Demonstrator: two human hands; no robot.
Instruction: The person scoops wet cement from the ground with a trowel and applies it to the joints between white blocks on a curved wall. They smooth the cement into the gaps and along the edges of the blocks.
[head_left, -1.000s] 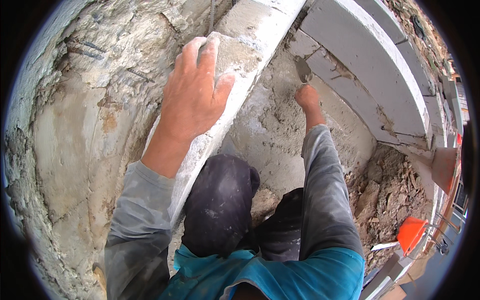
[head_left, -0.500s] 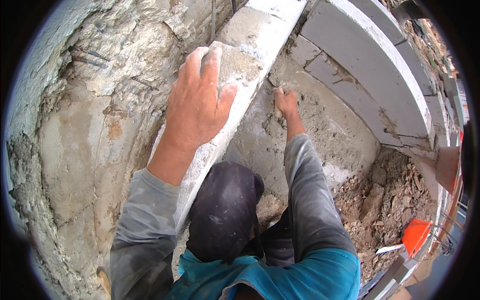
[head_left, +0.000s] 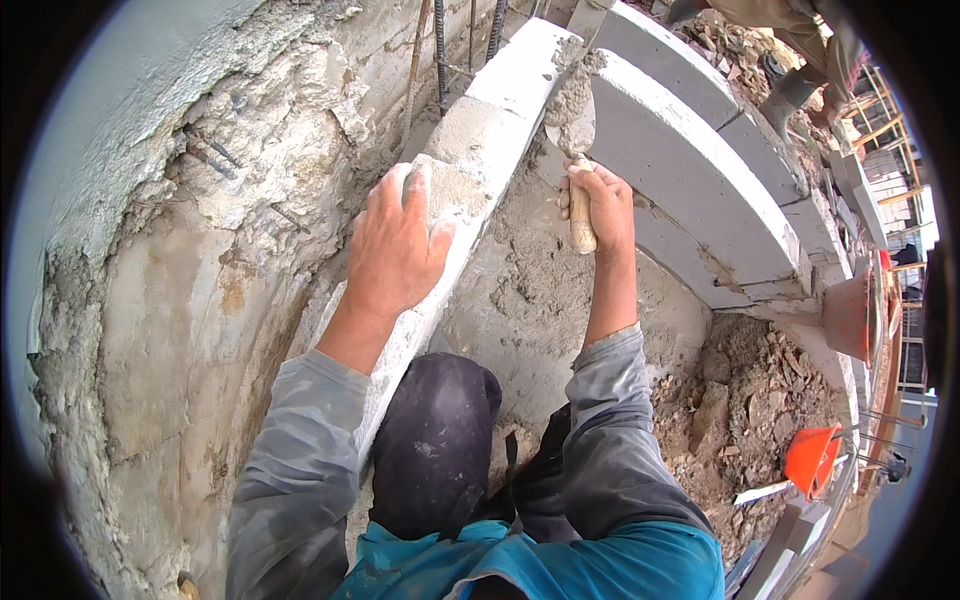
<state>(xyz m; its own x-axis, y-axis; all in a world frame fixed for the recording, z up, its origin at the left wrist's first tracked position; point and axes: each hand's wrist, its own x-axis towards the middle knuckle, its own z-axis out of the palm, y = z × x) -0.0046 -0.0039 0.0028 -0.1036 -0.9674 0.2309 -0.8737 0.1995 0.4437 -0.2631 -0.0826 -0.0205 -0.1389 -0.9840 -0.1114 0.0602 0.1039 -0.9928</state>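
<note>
Toward two o'clock from the middle of the view, the person's right hand (head_left: 605, 208) is closed around the wooden handle (head_left: 583, 235) of a trowel (head_left: 574, 138), the handle's end poking out below the fist. The trowel points away to between twelve and one o'clock, its blade carrying a lump of grey mortar (head_left: 572, 95) over the upper end of the gap between two white walls; whether the blade touches either one cannot be told. At ten o'clock the left hand (head_left: 398, 250) lies on top of the low wall (head_left: 515, 75), fingers bent and a little apart, with no tool in its grasp. That wall slants from seven o'clock up to past twelve, and the curved block wall (head_left: 690, 160) stands across from it toward two. Between the two spreads a rough patch of mortar (head_left: 520, 300), with rubble (head_left: 720, 410) at four o'clock. Farther out at four sits an orange bucket (head_left: 812, 458), and a duller reddish one (head_left: 848, 318) is at three. Broken plaster (head_left: 180, 350) fills the nine o'clock side, steel bars (head_left: 441, 60) rise just before twelve, and another person's boot (head_left: 792, 100) shows out at two.
</note>
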